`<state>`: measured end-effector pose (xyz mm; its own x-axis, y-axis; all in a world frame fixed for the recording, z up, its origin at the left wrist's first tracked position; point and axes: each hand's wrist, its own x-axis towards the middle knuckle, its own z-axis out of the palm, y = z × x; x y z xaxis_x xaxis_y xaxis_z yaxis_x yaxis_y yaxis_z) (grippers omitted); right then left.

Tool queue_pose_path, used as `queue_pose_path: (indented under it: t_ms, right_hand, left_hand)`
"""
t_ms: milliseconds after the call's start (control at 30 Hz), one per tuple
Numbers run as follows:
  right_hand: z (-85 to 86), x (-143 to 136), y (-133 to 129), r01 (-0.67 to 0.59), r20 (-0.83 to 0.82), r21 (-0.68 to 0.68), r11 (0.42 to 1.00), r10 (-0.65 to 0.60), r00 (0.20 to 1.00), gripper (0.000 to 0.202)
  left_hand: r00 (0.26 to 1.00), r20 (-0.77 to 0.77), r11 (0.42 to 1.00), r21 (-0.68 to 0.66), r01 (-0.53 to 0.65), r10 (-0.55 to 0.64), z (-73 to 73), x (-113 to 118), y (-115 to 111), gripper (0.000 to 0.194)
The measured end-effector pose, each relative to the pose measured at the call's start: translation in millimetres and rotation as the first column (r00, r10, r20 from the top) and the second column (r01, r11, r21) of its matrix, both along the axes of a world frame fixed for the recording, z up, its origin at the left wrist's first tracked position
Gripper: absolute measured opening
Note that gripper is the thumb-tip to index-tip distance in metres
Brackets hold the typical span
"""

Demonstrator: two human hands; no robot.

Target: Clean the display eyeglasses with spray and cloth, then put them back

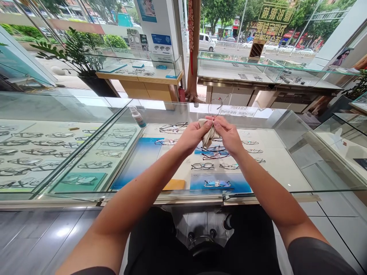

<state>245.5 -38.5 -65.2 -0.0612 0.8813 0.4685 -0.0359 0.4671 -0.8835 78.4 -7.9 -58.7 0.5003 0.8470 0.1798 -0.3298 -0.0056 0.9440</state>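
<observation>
Both hands meet above the glass display counter. My left hand [196, 133] pinches a pale cloth [208, 138] near its top. My right hand [227, 133] is closed beside it, fingers pressed around the cloth and a thin-framed pair of glasses [215, 107]. One round rim of the glasses stands up above the fingertips; the other part is hidden by the cloth and fingers. The cloth hangs down between the two hands. Beneath them, several pairs of glasses [202, 166] lie inside the counter.
A small spray bottle [137, 117] stands on the counter's glass top [169, 110], left of my hands. More eyeglass frames [38, 151] fill the case at the left. Further back are two display cases [143, 65], a potted plant [83, 53] and a wooden post [194, 49].
</observation>
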Motion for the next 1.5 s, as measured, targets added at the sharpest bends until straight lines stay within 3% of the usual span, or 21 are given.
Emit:
queue_pose_path:
  t_ms: [300, 567, 733, 933, 1000, 1100, 1233, 1333, 1500]
  right_hand:
    - [5.7, -0.2, -3.1, 0.041, 0.048, -0.021, 0.999, -0.040, 0.998, 0.052]
    - [2.7, 4.2, 2.4, 0.004, -0.084, -0.155, 0.988, -0.017, 0.996, 0.045]
    - [5.1, 3.4, 0.5, -0.045, -0.061, -0.159, 0.986, 0.035, 0.998, 0.053]
    - [8.3, 1.2, -3.5, -0.089, 0.000, -0.031, 0.996, 0.089, 0.996, 0.045]
    - [8.8, 1.7, -3.8, -0.067, -0.017, -0.024, 0.997, 0.067, 0.998, 0.042]
    - [9.3, 4.1, -3.3, -0.048, -0.066, -0.090, 0.995, 0.042, 0.997, 0.040]
    - [10.8, 8.1, -2.0, -0.019, -0.089, -0.160, 0.987, 0.004, 0.996, 0.042]
    - [11.7, 9.2, -1.8, -0.019, -0.102, -0.178, 0.984, 0.001, 0.995, 0.044]
    - [12.7, 6.8, -4.6, -0.099, -0.130, -0.193, 0.976, 0.075, 0.989, 0.045]
  left_hand:
    - [0.998, -0.051, 0.999, -0.019, 0.031, -0.032, 8.7, -3.4, -7.3, 0.057]
    - [0.992, -0.077, 0.993, 0.058, 0.100, -0.095, 8.2, -4.4, -8.3, 0.058]
    - [0.996, -0.073, 0.981, 0.190, -0.026, 0.041, 2.4, 1.4, -8.8, 0.059]
    - [0.975, -0.062, 0.956, 0.218, -0.196, 0.214, 2.3, 6.6, -13.2, 0.058]
    - [0.980, -0.078, 0.963, 0.216, -0.163, 0.183, 3.9, 5.3, -13.4, 0.061]
    - [0.995, -0.091, 0.976, 0.215, -0.024, 0.044, 6.7, 1.2, -12.1, 0.065]
    - [0.995, -0.079, 0.978, 0.190, 0.082, -0.068, 10.0, -5.1, -10.2, 0.057]
    - [0.992, -0.093, 0.976, 0.194, 0.102, -0.085, 10.4, -6.8, -9.8, 0.052]
    - [0.998, -0.059, 0.984, 0.175, 0.028, -0.018, 5.9, -2.1, -10.8, 0.051]
